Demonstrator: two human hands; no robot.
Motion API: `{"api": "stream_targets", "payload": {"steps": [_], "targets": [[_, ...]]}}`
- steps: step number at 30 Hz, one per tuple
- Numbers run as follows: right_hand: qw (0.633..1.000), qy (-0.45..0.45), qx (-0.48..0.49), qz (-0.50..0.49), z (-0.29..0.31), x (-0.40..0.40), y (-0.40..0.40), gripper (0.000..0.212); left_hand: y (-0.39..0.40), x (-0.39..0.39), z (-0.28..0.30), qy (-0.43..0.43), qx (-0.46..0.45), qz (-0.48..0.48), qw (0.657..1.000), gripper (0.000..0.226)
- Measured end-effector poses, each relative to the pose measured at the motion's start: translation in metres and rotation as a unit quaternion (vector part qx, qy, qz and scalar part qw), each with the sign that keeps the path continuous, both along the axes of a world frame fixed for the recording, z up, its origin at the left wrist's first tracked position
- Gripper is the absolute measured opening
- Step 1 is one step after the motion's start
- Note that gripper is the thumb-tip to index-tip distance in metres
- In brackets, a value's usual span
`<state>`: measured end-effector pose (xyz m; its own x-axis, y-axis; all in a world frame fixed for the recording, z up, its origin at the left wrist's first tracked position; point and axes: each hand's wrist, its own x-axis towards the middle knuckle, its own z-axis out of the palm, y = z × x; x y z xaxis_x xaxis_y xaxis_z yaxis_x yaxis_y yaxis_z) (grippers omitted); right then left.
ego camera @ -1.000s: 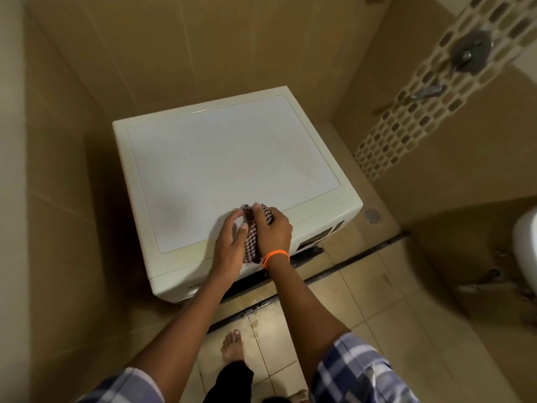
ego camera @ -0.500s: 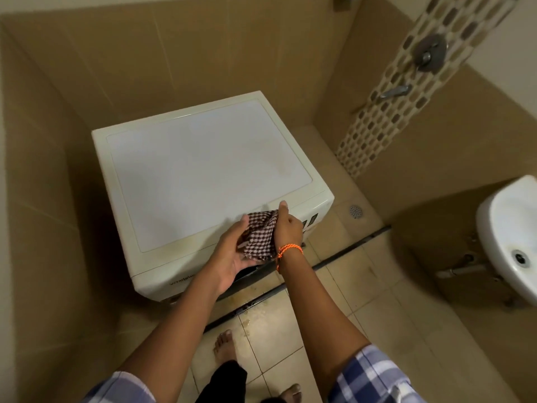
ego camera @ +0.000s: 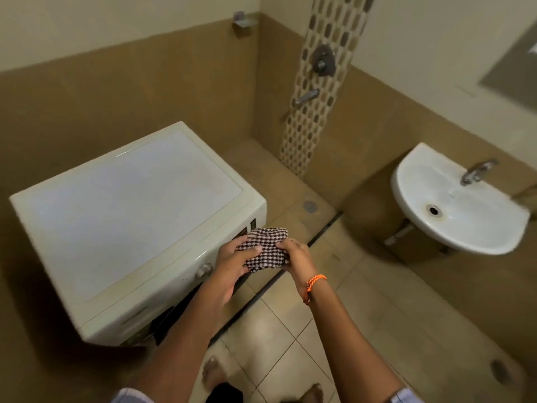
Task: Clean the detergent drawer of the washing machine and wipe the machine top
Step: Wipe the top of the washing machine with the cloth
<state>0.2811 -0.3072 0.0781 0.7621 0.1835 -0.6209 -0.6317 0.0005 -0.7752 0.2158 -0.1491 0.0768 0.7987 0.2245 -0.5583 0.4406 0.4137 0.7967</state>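
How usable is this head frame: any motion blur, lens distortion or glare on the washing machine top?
Head view: slight motion blur softens the checked cloth, both hands (left hand, right hand) and the feet; wide-angle distortion bends the wall edges and skews the washing machine; its top shows a soft pale sheen, no harsh glare; lighting is dim and warm, and the sink is readable.

Warm, dim indoor light; soft glare on the washing machine top [ego camera: 130, 205]; overall motion blur; wide-angle bending toward the edges.

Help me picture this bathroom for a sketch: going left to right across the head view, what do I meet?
Washing machine → left hand → checked cloth → right hand → floor drain → sink.
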Motion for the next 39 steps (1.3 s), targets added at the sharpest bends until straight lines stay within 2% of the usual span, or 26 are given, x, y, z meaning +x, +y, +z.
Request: {"api": "stream_targets", "payload": {"steps": [2,6,9,13,17,22,28,32,39], "targets": [[0.999,-0.002,0.024,-0.035,0.006,0.006,-0.032,0.020,-0.029,0.013,0.012,-0.009,-0.014,-0.017,1.000,0.051],[0.995,-0.008,0.052,-0.086,0.017,0.022,-0.105,0.021,-0.094,0.042,0.025,-0.019,-0.047,-0.075,0.996,0.066],[0.992,-0.017,0.043,-0.117,0.027,0.035,-0.164,0.022,-0.151,0.063,0.040,-0.036,-0.061,-0.127,0.989,0.049],[0.985,-0.073,0.017,-0.156,0.038,0.057,-0.246,0.026,-0.239,0.099,0.052,-0.051,-0.036,-0.107,0.992,0.031],[0.975,-0.102,0.019,-0.198,0.053,0.082,-0.331,0.016,-0.324,0.141,0.058,-0.047,-0.036,-0.124,0.991,0.036],[0.961,-0.111,-0.023,-0.251,0.067,0.115,-0.416,0.006,-0.408,0.193,0.066,-0.035,-0.047,-0.159,0.986,0.027],[0.933,-0.122,-0.087,-0.327,0.059,0.172,-0.500,0.016,-0.491,0.273,0.062,-0.030,-0.012,-0.234,0.972,0.025],[0.911,-0.142,-0.121,-0.368,0.042,0.230,-0.556,0.014,-0.552,0.354,0.043,-0.051,0.021,-0.271,0.961,0.022],[0.870,-0.102,-0.167,-0.453,0.030,0.335,-0.655,0.019,-0.664,0.478,0.030,-0.023,0.027,-0.334,0.942,0.012]]}}
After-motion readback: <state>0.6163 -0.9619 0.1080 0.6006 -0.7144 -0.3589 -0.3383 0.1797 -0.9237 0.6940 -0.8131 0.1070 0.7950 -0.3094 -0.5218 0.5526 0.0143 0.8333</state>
